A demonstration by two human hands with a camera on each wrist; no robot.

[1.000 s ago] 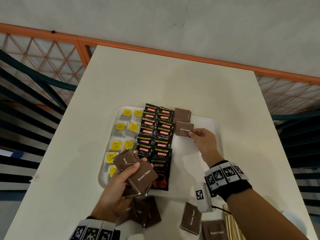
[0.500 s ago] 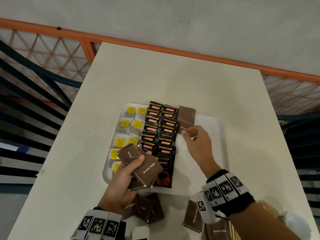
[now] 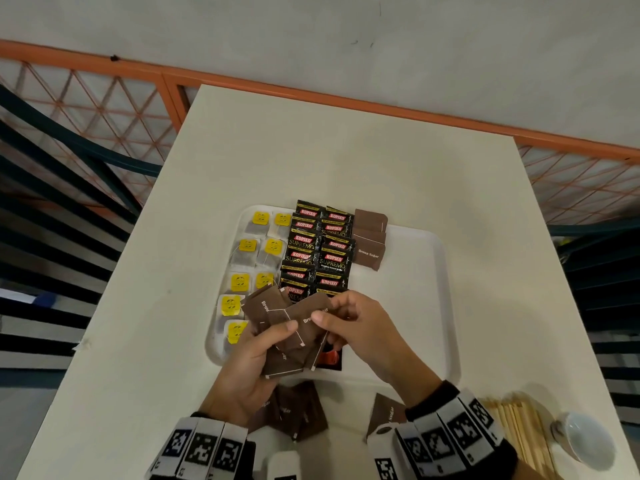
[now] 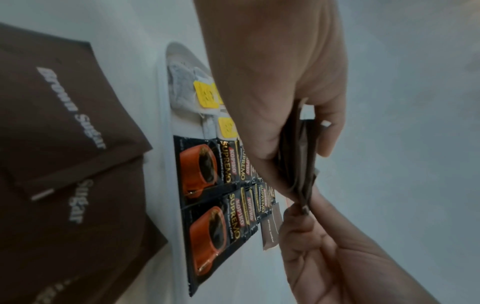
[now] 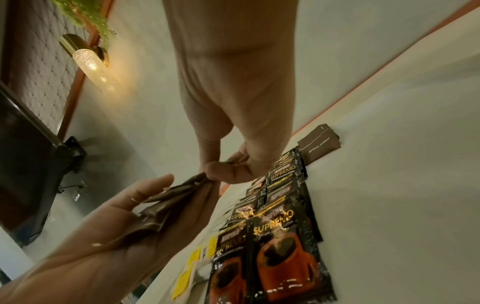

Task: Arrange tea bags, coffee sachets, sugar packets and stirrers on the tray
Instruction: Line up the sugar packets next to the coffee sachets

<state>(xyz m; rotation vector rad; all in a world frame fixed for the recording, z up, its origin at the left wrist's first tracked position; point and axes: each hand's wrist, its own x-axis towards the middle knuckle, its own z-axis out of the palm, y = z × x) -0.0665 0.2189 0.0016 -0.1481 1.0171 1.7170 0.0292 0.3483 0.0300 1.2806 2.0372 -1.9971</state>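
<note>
Brown paper sugar packets (image 3: 289, 336) printed "Brown Sugar" sit fanned in the left hand (image 3: 249, 368), its fingers curled under the bundle and its thumb pressed across the top, above the near edge of the white plastic tray (image 3: 415, 306). The right hand (image 3: 360, 327) meets the fan from the right; its thumb and fingers (image 5: 221, 170) pinch the edge of the topmost packet. How many packets the fan holds cannot be told; at least four overlap.

On the tray, white tea bags with yellow square tags (image 3: 254, 251) lie in two columns at the left, eight tags showing. Beside them, black Kopiko Supremo coffee sachets (image 3: 322, 251) overlap in two columns, the count blurred by the overlap. Just right of the sachets, three placed brown sugar packets (image 3: 370, 244) overlap in a short column at the far end.

The tray rests on a white rectangular desk (image 3: 346, 150). More loose brown sugar packets (image 3: 298, 414) lie on the desk near the wrists, their number unclear, and a bundle of pale wooden stirrers (image 3: 519, 431) lies at the near right next to a small white cup (image 3: 585, 438). Beyond the desk stand an orange-framed lattice railing (image 3: 104, 98) and a grey wall (image 3: 311, 36).
</note>
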